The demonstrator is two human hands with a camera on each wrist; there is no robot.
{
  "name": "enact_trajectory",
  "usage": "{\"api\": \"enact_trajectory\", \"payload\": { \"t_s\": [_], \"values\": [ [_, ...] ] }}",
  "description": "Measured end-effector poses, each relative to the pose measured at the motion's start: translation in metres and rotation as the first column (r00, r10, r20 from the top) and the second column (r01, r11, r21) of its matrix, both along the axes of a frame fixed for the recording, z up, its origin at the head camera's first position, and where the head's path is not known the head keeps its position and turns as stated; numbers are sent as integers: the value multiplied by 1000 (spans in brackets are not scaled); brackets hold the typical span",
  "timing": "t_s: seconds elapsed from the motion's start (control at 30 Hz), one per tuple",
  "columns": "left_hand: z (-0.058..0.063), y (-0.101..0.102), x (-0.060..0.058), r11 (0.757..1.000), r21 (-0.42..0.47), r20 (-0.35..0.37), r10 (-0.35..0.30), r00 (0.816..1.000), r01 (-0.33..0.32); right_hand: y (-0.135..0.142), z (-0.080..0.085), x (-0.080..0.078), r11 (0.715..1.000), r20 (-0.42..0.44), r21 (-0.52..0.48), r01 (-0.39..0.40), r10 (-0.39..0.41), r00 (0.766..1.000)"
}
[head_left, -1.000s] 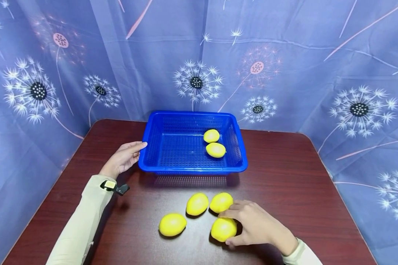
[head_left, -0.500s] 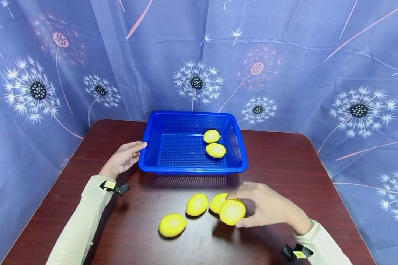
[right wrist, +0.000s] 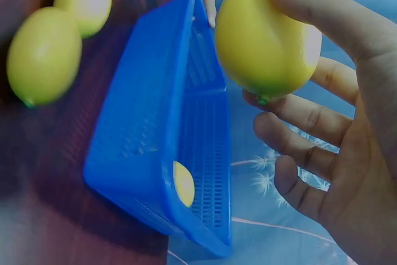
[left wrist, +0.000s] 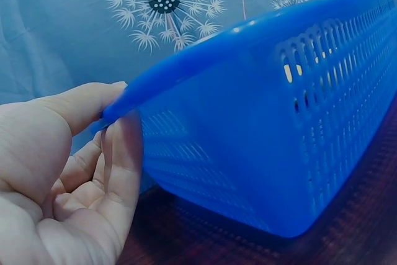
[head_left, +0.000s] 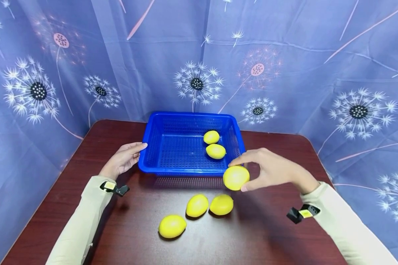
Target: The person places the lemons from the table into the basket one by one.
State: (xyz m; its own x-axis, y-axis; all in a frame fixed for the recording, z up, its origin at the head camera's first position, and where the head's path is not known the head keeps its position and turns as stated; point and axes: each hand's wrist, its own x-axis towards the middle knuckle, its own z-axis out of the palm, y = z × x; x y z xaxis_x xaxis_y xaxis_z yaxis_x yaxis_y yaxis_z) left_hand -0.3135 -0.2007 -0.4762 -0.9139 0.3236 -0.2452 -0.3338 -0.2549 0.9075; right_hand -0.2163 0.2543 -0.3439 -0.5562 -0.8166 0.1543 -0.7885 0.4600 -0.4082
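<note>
A blue perforated plastic basket (head_left: 190, 171) stands toward the back of the table. My left hand (head_left: 123, 158) pinches its left rim, thumb on top and fingers beneath, as the left wrist view shows. Raised at the basket's front right corner, my right hand (head_left: 273, 169) grips a yellow lemon (head_left: 236, 178) between thumb and fingers. In the right wrist view that lemon (right wrist: 267, 35) has a green tip. Two lemons lie inside the basket on its right side, a rear lemon (head_left: 211, 137) and a front lemon (head_left: 216, 151).
On the dark red wooden table (head_left: 119, 228), in front of the basket, lie a left lemon (head_left: 172, 226), a middle lemon (head_left: 197, 205) and a right lemon (head_left: 221, 204). A blue dandelion-print curtain (head_left: 146, 73) hangs behind the table and at both sides.
My right hand has lifted a lemon off the table and carried it away from me, up to the basket's front right corner. The left hand and the basket have stayed put.
</note>
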Motion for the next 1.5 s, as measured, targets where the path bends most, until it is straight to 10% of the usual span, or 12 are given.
{"api": "enact_trajectory", "payload": {
  "t_s": [0.5,1.07,1.5],
  "values": [
    [-3,-4,2,1000,4,-1,12,1000,-12,-29,25,-84,994,149,109,-15,-1,989],
    [-2,-1,-1,1000,2,-4,27,1000,-27,-69,-26,-151,956,210,294,12,-77,975],
    [-5,1,0,999,-23,-23,46,999,-47,-106,-56,-173,891,206,453,-3,-101,973]
  ]
}}
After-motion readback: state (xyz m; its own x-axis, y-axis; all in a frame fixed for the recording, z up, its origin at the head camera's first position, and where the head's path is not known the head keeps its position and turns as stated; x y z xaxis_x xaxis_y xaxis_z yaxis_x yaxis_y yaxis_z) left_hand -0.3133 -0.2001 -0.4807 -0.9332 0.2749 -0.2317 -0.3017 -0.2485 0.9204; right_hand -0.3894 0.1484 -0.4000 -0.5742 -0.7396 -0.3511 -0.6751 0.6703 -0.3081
